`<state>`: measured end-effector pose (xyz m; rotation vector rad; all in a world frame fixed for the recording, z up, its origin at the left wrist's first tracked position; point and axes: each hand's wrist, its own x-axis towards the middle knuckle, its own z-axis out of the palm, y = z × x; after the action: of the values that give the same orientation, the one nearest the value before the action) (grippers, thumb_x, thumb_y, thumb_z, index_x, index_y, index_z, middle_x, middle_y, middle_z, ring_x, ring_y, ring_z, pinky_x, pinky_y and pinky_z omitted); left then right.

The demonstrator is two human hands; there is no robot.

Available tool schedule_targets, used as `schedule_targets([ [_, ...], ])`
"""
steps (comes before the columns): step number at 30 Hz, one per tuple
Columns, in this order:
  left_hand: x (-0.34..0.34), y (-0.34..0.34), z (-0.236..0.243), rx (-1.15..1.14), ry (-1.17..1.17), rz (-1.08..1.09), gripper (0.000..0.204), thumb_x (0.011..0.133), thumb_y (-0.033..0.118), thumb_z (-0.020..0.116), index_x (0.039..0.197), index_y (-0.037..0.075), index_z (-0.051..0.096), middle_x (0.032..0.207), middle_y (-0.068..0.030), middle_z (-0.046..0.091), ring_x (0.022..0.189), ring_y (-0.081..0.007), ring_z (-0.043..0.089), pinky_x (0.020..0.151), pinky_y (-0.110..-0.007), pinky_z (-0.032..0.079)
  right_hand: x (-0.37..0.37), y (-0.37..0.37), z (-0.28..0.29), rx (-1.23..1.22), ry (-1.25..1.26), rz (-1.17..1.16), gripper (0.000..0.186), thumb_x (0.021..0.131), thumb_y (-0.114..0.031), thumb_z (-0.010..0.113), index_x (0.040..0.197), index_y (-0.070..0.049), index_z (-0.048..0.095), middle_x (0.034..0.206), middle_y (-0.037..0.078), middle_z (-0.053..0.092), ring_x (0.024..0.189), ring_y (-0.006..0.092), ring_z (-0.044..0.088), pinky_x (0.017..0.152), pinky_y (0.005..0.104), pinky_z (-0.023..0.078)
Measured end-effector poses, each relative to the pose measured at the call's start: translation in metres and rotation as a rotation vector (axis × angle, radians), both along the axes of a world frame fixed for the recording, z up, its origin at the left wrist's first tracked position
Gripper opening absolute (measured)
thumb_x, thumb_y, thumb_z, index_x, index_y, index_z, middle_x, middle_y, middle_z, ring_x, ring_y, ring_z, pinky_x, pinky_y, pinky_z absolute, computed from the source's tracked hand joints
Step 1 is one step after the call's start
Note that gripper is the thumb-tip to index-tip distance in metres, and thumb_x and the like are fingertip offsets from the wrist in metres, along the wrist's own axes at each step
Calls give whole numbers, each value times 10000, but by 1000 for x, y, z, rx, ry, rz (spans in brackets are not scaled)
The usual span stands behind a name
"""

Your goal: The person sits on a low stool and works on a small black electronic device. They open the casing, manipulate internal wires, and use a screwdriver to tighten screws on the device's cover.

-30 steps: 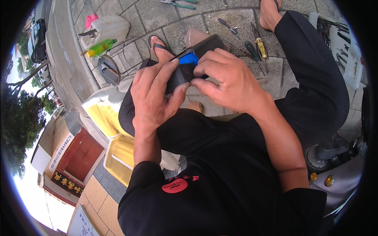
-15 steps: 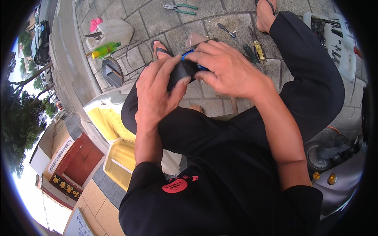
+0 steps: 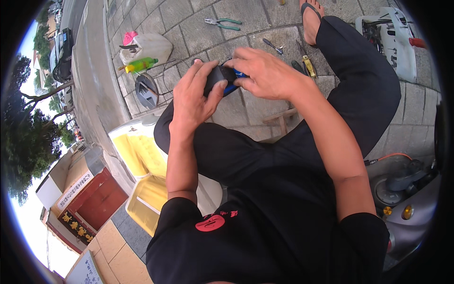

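Via feed I see L hand (image 3: 191, 97) wrapped round blk block (image 3: 219, 75), R hand (image 3: 265, 72) pinching blue part (image 3: 240, 74) just R of it, long axis partly hidden btwn them.

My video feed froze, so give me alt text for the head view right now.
A bare left hand and right hand hold a black-and-blue object together above grey stone paving. On the paving ahead lie green-handled pliers and a yellow-handled tool; a green-and-yellow bottle is off to the left, a white tool tray to the right.
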<state>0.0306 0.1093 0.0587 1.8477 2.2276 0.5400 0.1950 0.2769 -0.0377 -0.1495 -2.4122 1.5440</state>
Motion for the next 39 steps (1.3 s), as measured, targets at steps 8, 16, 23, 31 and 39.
schedule_targets([
  [8,2,5,6,10,-21,6,423,969,182,828,1342,22,708,1140,-192,738,989,-415,738,844,-462,606,-1,-2,1,37,-61,-5,516,925,-122,791,1424,-29,699,1246,170,634,1216,409,658,1029,503,559],
  [16,4,4,7,-12,-27,17,417,978,194,825,1338,18,710,1135,-195,736,980,-415,737,840,-461,604,0,0,2,26,-85,17,534,929,-158,783,1438,-23,689,1254,181,630,1216,418,662,1025,499,563],
  [23,3,7,4,-11,-2,3,434,970,202,827,1348,24,709,1141,-190,739,981,-416,734,839,-470,601,-1,0,3,-37,-91,-2,542,938,-210,788,1433,-9,691,1246,189,632,1190,422,669,1009,492,564],
  [31,2,6,0,8,50,-11,448,949,205,831,1347,36,713,1146,-175,745,1002,-399,731,848,-483,593,-1,4,2,-55,-77,10,531,963,-268,808,1417,-10,709,1224,175,651,1169,411,673,988,480,563],
  [39,0,5,0,3,79,-6,450,950,213,830,1351,44,713,1144,-169,745,1007,-391,729,851,-482,586,-3,6,6,-109,-84,23,534,977,-320,792,1406,-8,732,1240,181,669,1226,395,663,1051,470,543],
])
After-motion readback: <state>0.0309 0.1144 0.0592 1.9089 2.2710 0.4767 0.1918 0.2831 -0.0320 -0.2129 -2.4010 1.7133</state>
